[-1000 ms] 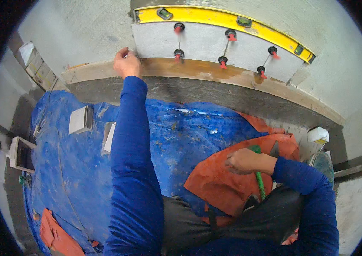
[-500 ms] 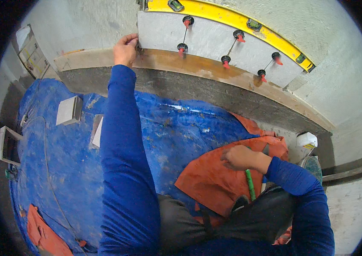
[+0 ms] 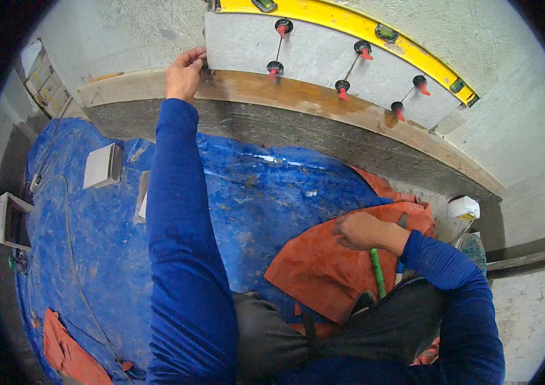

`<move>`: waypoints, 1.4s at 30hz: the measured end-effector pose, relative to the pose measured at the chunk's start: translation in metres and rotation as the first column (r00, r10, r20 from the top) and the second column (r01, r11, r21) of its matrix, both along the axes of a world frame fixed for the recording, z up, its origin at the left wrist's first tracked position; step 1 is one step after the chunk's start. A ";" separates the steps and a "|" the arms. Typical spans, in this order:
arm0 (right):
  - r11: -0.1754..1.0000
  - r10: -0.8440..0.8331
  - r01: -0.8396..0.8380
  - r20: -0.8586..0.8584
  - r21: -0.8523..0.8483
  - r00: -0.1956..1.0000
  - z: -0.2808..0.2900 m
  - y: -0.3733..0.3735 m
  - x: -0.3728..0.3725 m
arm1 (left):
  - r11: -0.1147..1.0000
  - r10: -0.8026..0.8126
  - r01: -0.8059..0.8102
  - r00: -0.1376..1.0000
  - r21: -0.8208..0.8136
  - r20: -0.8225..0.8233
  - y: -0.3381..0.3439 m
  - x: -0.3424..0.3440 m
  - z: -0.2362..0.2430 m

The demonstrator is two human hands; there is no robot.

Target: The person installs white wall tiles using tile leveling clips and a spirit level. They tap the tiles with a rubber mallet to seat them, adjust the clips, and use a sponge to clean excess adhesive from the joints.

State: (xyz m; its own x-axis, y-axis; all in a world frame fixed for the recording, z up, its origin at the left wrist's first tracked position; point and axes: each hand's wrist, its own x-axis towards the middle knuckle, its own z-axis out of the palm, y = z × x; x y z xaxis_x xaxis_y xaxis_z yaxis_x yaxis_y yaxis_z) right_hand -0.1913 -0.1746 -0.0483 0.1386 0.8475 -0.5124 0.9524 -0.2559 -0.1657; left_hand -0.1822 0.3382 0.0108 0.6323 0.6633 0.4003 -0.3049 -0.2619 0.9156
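My left hand point(image 3: 184, 77) reaches up to the left end of a row of grey tiles point(image 3: 323, 58) on the wall. Its thumb and fingers are pinched together at the tile edge; anything small between them is hidden. Black clips with red knobs point(image 3: 343, 90) straddle the tile joints. Along the top of the tiles runs a yellow spirit level point(image 3: 343, 20). Over an orange sheet point(image 3: 311, 269), my right hand point(image 3: 365, 231) hangs with curled fingers, and whatever they may hold cannot be seen. Just below it is a green handle point(image 3: 377, 273).
A wooden board point(image 3: 323, 99) runs under the tiles. Blue sheeting point(image 3: 112, 250) covers the floor, with a stack of tiles point(image 3: 102, 165) and a cable point(image 3: 70, 237) on it. A grey frame point(image 3: 13, 221) stands at far left, a white box point(image 3: 463, 208) at right.
The view has shifted slightly. My left hand stays at the tile's left edge with its fingers a little rearranged; my right hand stays curled above the orange sheet.
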 end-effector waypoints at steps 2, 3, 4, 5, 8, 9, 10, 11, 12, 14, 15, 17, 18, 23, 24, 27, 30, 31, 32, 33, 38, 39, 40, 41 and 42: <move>1.000 0.000 0.000 0.007 -0.012 1.000 0.001 0.002 0.000 | 1.000 -0.004 0.004 1.000 0.017 -0.004 -0.002 -0.002 0.002; 1.000 -0.010 0.010 0.006 -0.017 1.000 0.001 0.003 -0.001 | 1.000 -0.001 0.001 1.000 0.031 -0.004 -0.003 -0.002 0.002; 1.000 -0.018 0.018 0.001 -0.024 1.000 0.002 0.004 -0.001 | 0.999 0.021 -0.020 1.000 0.042 -0.019 -0.004 -0.003 0.002; 1.000 -0.021 0.021 -0.015 -0.024 1.000 0.002 0.005 -0.001 | 1.000 -0.009 0.009 1.000 0.007 -0.011 -0.005 -0.003 0.002; 0.999 0.008 -0.009 -0.011 -0.036 1.000 0.001 0.008 0.000 | 0.997 -0.037 0.036 0.999 -0.068 -0.020 -0.004 -0.002 0.001; 1.000 0.005 -0.005 -0.015 -0.031 1.000 0.000 0.009 0.001 | 0.997 -0.048 0.047 0.999 -0.064 -0.015 -0.004 -0.001 0.001; 0.999 0.000 0.000 -0.014 -0.036 1.000 -0.001 0.009 0.001 | 0.997 -0.042 0.038 0.998 -0.073 -0.043 -0.003 0.000 0.000; 0.998 -0.004 0.003 -0.014 -0.061 1.000 -0.002 0.009 0.002 | 0.998 -0.049 0.049 0.999 -0.040 -0.010 -0.002 0.000 0.000; 0.999 -0.001 0.001 -0.011 -0.048 1.000 -0.003 0.009 0.003 | 0.999 -0.041 0.041 0.999 -0.020 -0.010 -0.002 0.000 0.000; 0.999 0.020 -0.021 -0.019 -0.045 1.000 -0.006 0.008 0.004 | 0.999 -0.030 0.030 0.999 -0.011 -0.017 -0.004 0.000 0.000; 1.000 0.010 -0.010 -0.028 -0.006 1.000 -0.007 0.007 0.004 | 0.999 -0.027 0.027 0.999 -0.020 -0.022 -0.005 -0.001 0.000; 0.994 0.019 -0.013 -0.058 0.107 0.998 -0.009 0.005 0.005 | 0.999 -0.002 0.001 1.000 -0.034 -0.022 -0.010 -0.003 0.002; 0.994 0.024 -0.018 -0.055 0.105 0.998 -0.010 0.005 0.005 | 0.999 0.020 -0.021 1.000 -0.038 -0.015 -0.013 -0.004 0.002; 0.996 0.024 -0.019 -0.053 0.089 0.998 -0.008 0.008 0.006 | 1.000 0.023 -0.023 1.000 -0.012 0.018 -0.017 -0.007 0.007; 0.995 0.020 -0.016 -0.043 0.099 0.999 -0.007 0.008 0.006 | 1.000 0.022 -0.021 1.000 -0.013 0.020 -0.017 -0.007 0.007; 0.997 0.013 -0.010 -0.035 0.075 0.999 -0.004 0.009 0.005 | 0.999 0.034 -0.034 0.999 -0.011 0.012 -0.018 -0.006 0.007; 0.999 -0.011 0.012 -0.027 0.034 1.000 -0.003 0.014 0.005 | 0.999 0.014 -0.017 0.998 -0.034 -0.063 -0.019 -0.007 0.008; 1.000 -0.014 0.015 -0.026 0.023 1.000 -0.003 0.017 0.006 | 0.998 -0.006 0.001 0.995 -0.056 -0.100 -0.018 -0.009 0.009; 1.000 -0.018 0.018 -0.024 0.015 1.000 -0.003 0.020 0.007 | 1.000 0.003 -0.006 0.993 -0.022 -0.117 -0.018 -0.011 0.010; 0.999 -0.027 0.028 -0.024 0.040 0.999 -0.003 0.024 0.009 | 1.000 0.002 -0.002 0.991 0.003 -0.134 -0.018 -0.013 0.011; 0.992 -0.075 0.064 0.096 0.113 0.993 0.001 0.030 0.026 | 0.988 0.153 -0.152 0.988 0.032 -0.021 -0.017 -0.020 0.009; 0.987 -0.110 0.099 0.080 0.131 0.991 0.002 0.027 0.027 | 0.971 0.234 -0.235 0.972 0.032 0.033 -0.017 -0.021 0.007; 0.982 -0.156 0.147 0.069 0.121 0.985 0.002 0.022 0.027 | 0.965 0.260 -0.262 0.964 0.031 0.051 -0.017 -0.021 0.005; 0.974 -0.204 0.197 0.059 0.111 0.977 0.001 0.018 0.027 | 0.960 0.278 -0.278 0.960 0.027 0.027 -0.017 -0.021 0.004; 0.965 -0.244 0.235 0.073 0.112 0.967 0.000 0.013 0.025 | 0.952 0.305 -0.305 0.952 0.031 0.017 -0.017 -0.021 0.002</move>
State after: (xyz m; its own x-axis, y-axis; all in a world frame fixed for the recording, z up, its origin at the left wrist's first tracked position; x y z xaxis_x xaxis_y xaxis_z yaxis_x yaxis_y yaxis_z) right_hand -0.1667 -0.1619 -0.0482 0.3836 0.8311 -0.4027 0.8771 -0.4644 -0.1230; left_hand -0.2035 0.3215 0.0130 0.3969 0.8100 0.4316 -0.2169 -0.3741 0.9016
